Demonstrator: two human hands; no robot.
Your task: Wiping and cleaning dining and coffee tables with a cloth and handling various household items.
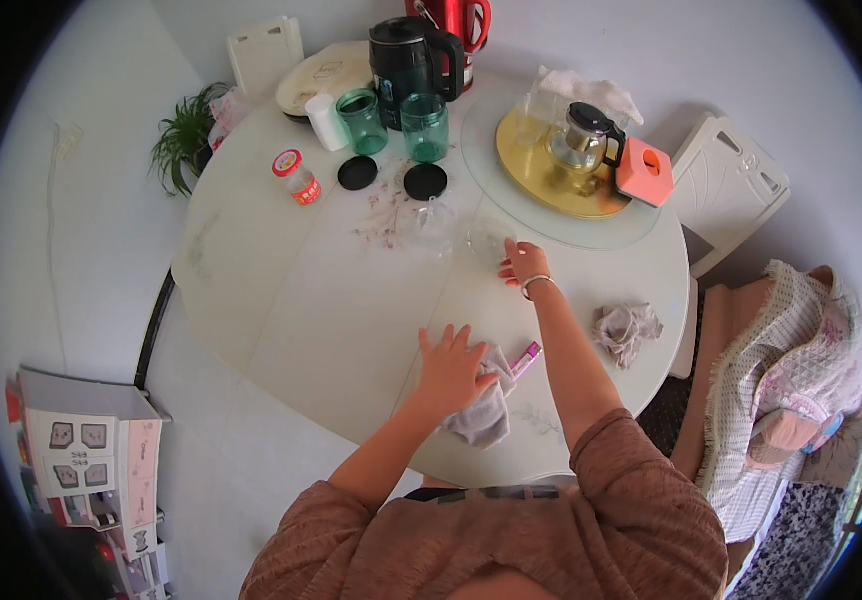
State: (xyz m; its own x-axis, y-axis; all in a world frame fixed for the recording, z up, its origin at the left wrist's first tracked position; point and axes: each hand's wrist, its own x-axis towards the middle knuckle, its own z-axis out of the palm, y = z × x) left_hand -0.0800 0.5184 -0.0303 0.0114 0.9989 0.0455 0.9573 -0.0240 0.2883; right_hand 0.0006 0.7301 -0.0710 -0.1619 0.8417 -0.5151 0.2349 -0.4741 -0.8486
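My left hand (443, 368) is spread open just over the near part of the white round table (291, 310), its thumb over a crumpled grey cloth (487, 412). A pink-and-white slim packet (527, 358) lies at the cloth's right side. Further off, my right hand (525, 263), with a bracelet on its wrist, has its fingers closed at the rim of a clear round cup-like vessel (489, 240). Another clear vessel (435, 222) stands to the left of it. Both are hard to make out against the white tabletop.
Two green jars (425, 135), black lids (358, 173), a red-lidded jar (301, 184) and a black kettle (403, 80) stand at the back. Brown crumbs (383, 222) are scattered nearby. A gold tray (526, 170) holds a glass teapot (583, 140). Another cloth (628, 332) lies right.
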